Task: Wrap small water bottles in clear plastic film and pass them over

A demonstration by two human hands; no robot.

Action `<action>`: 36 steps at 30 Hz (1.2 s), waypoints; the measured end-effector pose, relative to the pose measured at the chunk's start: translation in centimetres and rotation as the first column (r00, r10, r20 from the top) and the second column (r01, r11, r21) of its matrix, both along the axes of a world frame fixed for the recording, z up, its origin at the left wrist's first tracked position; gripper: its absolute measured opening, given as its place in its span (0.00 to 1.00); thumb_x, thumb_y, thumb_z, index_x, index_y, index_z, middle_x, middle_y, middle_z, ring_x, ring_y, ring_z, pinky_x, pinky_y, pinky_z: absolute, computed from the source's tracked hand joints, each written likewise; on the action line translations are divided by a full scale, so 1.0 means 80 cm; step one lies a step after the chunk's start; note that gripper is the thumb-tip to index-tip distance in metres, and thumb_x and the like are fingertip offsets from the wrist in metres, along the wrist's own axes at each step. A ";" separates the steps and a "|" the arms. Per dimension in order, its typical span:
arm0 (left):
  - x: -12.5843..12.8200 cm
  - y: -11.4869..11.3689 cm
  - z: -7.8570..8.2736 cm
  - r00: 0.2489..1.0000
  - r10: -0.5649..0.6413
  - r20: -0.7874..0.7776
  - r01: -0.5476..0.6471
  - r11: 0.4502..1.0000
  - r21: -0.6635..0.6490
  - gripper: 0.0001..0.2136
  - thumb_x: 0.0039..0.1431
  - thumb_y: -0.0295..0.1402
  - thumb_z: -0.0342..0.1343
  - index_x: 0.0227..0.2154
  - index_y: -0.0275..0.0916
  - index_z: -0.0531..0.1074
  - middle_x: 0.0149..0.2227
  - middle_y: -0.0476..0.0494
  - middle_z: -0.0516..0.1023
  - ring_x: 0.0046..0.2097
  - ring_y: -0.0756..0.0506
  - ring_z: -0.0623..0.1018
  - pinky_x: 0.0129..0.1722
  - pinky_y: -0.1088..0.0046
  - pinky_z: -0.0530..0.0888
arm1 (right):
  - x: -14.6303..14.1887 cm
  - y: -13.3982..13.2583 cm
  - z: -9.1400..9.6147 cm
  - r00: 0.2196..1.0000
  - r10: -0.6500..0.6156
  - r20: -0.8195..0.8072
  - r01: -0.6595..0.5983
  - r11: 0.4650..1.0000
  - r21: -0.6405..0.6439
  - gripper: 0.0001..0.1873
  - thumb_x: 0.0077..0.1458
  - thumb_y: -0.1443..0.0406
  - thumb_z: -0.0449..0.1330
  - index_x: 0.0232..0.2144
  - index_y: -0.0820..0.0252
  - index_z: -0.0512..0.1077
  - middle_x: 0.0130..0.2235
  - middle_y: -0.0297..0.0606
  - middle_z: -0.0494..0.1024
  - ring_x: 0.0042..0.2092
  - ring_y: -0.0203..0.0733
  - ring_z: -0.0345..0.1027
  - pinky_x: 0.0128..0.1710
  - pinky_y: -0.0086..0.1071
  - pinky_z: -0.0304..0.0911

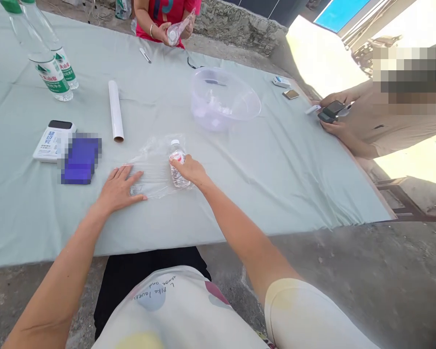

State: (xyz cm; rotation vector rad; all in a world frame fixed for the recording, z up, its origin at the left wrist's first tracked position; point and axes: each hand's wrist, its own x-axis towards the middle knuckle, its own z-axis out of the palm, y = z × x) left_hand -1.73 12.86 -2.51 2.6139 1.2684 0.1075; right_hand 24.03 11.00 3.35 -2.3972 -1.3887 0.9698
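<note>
A small clear bottle (176,165) with a white cap lies on a sheet of cling film (152,167) spread on the pale green table (276,165). My right hand (191,170) rests on the bottle's right side, fingers curled against it. My left hand (119,188) lies flat, fingers spread, pressing the film's left edge down.
A cling film roll (115,110) lies behind the sheet, a clear plastic bowl (223,99) to its right. Two large water bottles (51,63) stand far left, a white device (54,140) near them. One person opposite holds a wrapped bottle (177,30); another at right holds a phone (330,111).
</note>
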 end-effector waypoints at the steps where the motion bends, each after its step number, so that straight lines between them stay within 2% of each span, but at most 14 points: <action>1: -0.016 -0.003 0.002 0.999 0.038 -0.017 -0.038 0.999 0.001 0.36 0.57 0.55 0.54 0.66 0.43 0.62 0.71 0.33 0.54 0.71 0.32 0.54 0.69 0.46 0.49 | 0.001 -0.002 0.004 1.000 0.007 -0.009 -0.007 1.000 0.002 0.40 0.57 0.38 0.48 0.57 0.63 0.63 0.54 0.57 0.74 0.53 0.61 0.70 0.45 0.43 0.64; 5: -0.071 -0.016 0.024 0.979 0.190 -0.071 -0.195 0.978 -0.069 0.33 0.55 0.53 0.57 0.63 0.47 0.66 0.71 0.36 0.54 0.72 0.30 0.52 0.67 0.45 0.53 | 0.010 -0.014 0.012 0.987 0.021 -0.159 -0.016 0.999 0.031 0.37 0.53 0.42 0.57 0.58 0.56 0.63 0.54 0.49 0.75 0.51 0.56 0.71 0.39 0.38 0.68; 7: -0.079 -0.025 0.046 0.957 0.282 -0.065 -0.285 0.957 -0.050 0.28 0.54 0.49 0.59 0.58 0.47 0.70 0.69 0.36 0.60 0.71 0.28 0.54 0.67 0.42 0.54 | 0.014 -0.019 0.012 0.963 0.046 -0.266 -0.030 0.997 0.064 0.37 0.50 0.48 0.61 0.60 0.52 0.60 0.54 0.45 0.75 0.51 0.54 0.71 0.35 0.36 0.69; 10: -0.044 -0.040 0.083 0.935 0.323 0.144 -0.334 0.941 0.058 0.20 0.61 0.42 0.53 0.54 0.44 0.71 0.64 0.35 0.68 0.68 0.28 0.61 0.64 0.42 0.58 | 0.016 -0.023 0.010 0.923 0.080 -0.375 -0.038 0.992 0.117 0.43 0.48 0.54 0.63 0.64 0.50 0.56 0.53 0.43 0.75 0.50 0.52 0.72 0.34 0.35 0.70; 13: 0.031 -0.045 0.106 0.890 0.237 0.389 -0.229 0.971 -0.067 0.18 0.65 0.39 0.47 0.55 0.44 0.70 0.59 0.38 0.73 0.60 0.35 0.72 0.59 0.55 0.67 | 0.015 -0.022 0.004 0.916 0.093 -0.391 -0.051 0.992 0.116 0.44 0.48 0.54 0.64 0.65 0.51 0.55 0.51 0.43 0.77 0.47 0.51 0.73 0.34 0.36 0.71; 14: 0.058 -0.044 0.107 0.876 0.231 0.424 -0.186 0.972 -0.145 0.18 0.65 0.38 0.46 0.56 0.43 0.69 0.59 0.39 0.74 0.59 0.37 0.73 0.58 0.57 0.69 | 0.016 -0.021 0.002 0.918 0.098 -0.383 -0.059 0.992 0.113 0.42 0.49 0.53 0.63 0.65 0.51 0.56 0.50 0.43 0.77 0.47 0.50 0.73 0.35 0.36 0.71; 16: 0.104 -0.039 0.100 0.862 0.282 0.421 -0.179 0.947 -0.267 0.18 0.65 0.36 0.47 0.55 0.42 0.69 0.57 0.37 0.74 0.56 0.37 0.74 0.55 0.58 0.70 | 0.023 -0.019 -0.003 0.935 0.106 -0.339 -0.060 0.988 0.143 0.38 0.53 0.49 0.60 0.63 0.53 0.60 0.50 0.44 0.77 0.47 0.49 0.73 0.40 0.38 0.70; 19: 0.144 -0.031 0.076 0.867 0.348 0.356 -0.211 0.904 -0.371 0.21 0.63 0.38 0.50 0.58 0.41 0.66 0.57 0.33 0.71 0.51 0.35 0.76 0.52 0.55 0.71 | 0.046 -0.021 -0.011 0.982 0.003 -0.190 0.042 0.972 0.231 0.32 0.59 0.47 0.53 0.59 0.57 0.65 0.51 0.46 0.76 0.51 0.49 0.72 0.50 0.39 0.65; 22: 0.156 -0.030 0.056 0.837 0.400 0.372 -0.240 0.881 -0.408 0.24 0.60 0.40 0.55 0.59 0.44 0.64 0.57 0.33 0.69 0.47 0.38 0.76 0.49 0.56 0.72 | 0.065 -0.036 -0.023 0.992 -0.122 -0.031 0.125 0.977 0.173 0.28 0.60 0.48 0.54 0.54 0.61 0.68 0.53 0.49 0.75 0.54 0.53 0.70 0.51 0.41 0.62; 25: 0.160 -0.033 0.047 0.769 0.480 0.422 -0.280 0.847 -0.452 0.23 0.57 0.40 0.59 0.55 0.47 0.66 0.54 0.38 0.69 0.43 0.41 0.75 0.46 0.59 0.73 | 0.063 -0.061 -0.040 0.996 -0.082 0.043 0.076 0.991 0.110 0.23 0.55 0.48 0.59 0.43 0.60 0.72 0.49 0.48 0.76 0.49 0.52 0.70 0.45 0.39 0.63; 28: 0.166 -0.035 0.043 0.698 0.545 0.465 -0.296 0.810 -0.506 0.23 0.54 0.40 0.61 0.52 0.48 0.67 0.52 0.41 0.69 0.41 0.45 0.74 0.41 0.64 0.75 | 0.051 -0.081 -0.057 0.996 -0.085 -0.019 0.087 0.972 0.218 0.10 0.56 0.57 0.58 0.31 0.57 0.68 0.41 0.41 0.77 0.41 0.45 0.70 0.38 0.34 0.61; 31: 0.172 -0.038 0.043 0.654 0.589 0.475 -0.291 0.775 -0.561 0.24 0.53 0.40 0.62 0.53 0.48 0.65 0.51 0.42 0.68 0.42 0.46 0.74 0.35 0.70 0.76 | 0.041 -0.088 -0.067 0.941 -0.171 -0.291 0.271 0.897 0.350 0.07 0.58 0.60 0.54 0.31 0.56 0.65 0.34 0.34 0.76 0.34 0.39 0.68 0.35 0.32 0.60; 33: 0.173 -0.041 0.042 0.628 0.618 0.473 -0.289 0.750 -0.595 0.24 0.53 0.39 0.62 0.53 0.48 0.65 0.51 0.41 0.67 0.42 0.45 0.74 0.31 0.72 0.76 | 0.031 -0.088 -0.069 0.893 -0.162 -0.420 0.352 0.833 0.427 0.07 0.58 0.60 0.53 0.33 0.56 0.64 0.36 0.33 0.76 0.32 0.36 0.67 0.34 0.31 0.61; 36: 0.166 -0.048 0.041 0.579 0.655 0.486 -0.279 0.718 -0.637 0.21 0.54 0.38 0.60 0.51 0.46 0.65 0.51 0.41 0.68 0.42 0.46 0.76 0.31 0.72 0.78 | 0.008 -0.088 -0.069 0.938 -0.054 -0.343 0.275 0.719 0.639 0.05 0.59 0.62 0.53 0.33 0.57 0.65 0.42 0.37 0.76 0.34 0.36 0.67 0.36 0.32 0.63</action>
